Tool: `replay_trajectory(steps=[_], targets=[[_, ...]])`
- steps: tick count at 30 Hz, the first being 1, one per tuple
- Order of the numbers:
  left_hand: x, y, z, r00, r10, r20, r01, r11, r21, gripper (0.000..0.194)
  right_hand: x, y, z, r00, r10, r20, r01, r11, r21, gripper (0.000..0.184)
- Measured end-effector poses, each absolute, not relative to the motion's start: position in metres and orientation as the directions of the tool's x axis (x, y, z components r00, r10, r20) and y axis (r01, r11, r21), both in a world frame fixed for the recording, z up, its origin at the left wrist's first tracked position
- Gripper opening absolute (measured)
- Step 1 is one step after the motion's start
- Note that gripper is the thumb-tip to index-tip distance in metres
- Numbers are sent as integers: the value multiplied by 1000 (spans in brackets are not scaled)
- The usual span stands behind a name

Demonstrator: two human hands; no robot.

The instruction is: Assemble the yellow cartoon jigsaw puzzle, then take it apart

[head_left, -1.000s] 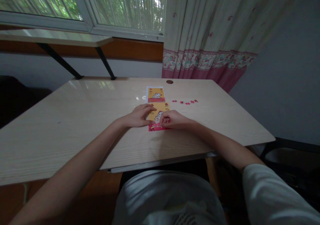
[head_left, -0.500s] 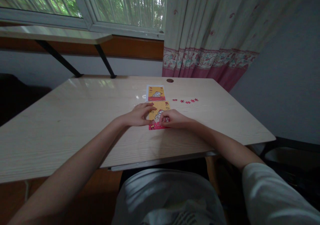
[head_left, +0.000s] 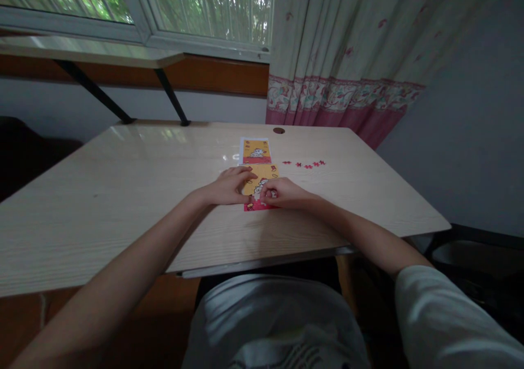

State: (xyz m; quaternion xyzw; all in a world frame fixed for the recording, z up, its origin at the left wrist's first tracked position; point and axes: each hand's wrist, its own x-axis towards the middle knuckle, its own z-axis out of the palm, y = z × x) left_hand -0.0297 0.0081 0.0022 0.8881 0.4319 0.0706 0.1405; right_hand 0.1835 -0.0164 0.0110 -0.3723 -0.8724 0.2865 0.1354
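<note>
A jigsaw puzzle (head_left: 262, 171) with a yellow top, a white cartoon animal and a pink-red bottom lies flat on the table. At its left edge rests my left hand (head_left: 229, 187), open, with fingers and thumb apart and touching the puzzle. My right hand (head_left: 284, 192) is closed over the lower right of the puzzle, its fingers curled in a pinch; whatever is between the fingertips is hidden. Just beyond the puzzle lies a picture card (head_left: 257, 150) with a white border and a similar design. Several loose pink-red puzzle pieces (head_left: 308, 166) lie to the right.
The pale wooden table (head_left: 135, 205) spreads out to both sides, with a round cable hole (head_left: 279, 131) by its far edge. A raised shelf (head_left: 102, 53) on black supports stands at the back left. Behind are a window and a long curtain (head_left: 344, 79).
Both hands stay at nearly the same spots on the puzzle, with only slight finger movement. The view has shifted slightly; the loose pieces lie as before.
</note>
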Motion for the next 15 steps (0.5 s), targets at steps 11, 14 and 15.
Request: replay_trajectory(steps=[11, 14, 15], targets=[[-31, 9, -1, 628, 778, 24, 734, -603, 312, 68, 184, -11, 7, -653, 758, 13, 581, 511, -634, 10], [-32, 9, -2, 632, 775, 17, 735, -605, 306, 68, 187, -11, 7, -659, 750, 55, 569, 545, -616, 9], [-33, 9, -2, 633, 774, 16, 733, -607, 307, 68, 188, -10, 7, -659, 750, 65, 567, 551, -612, 9]])
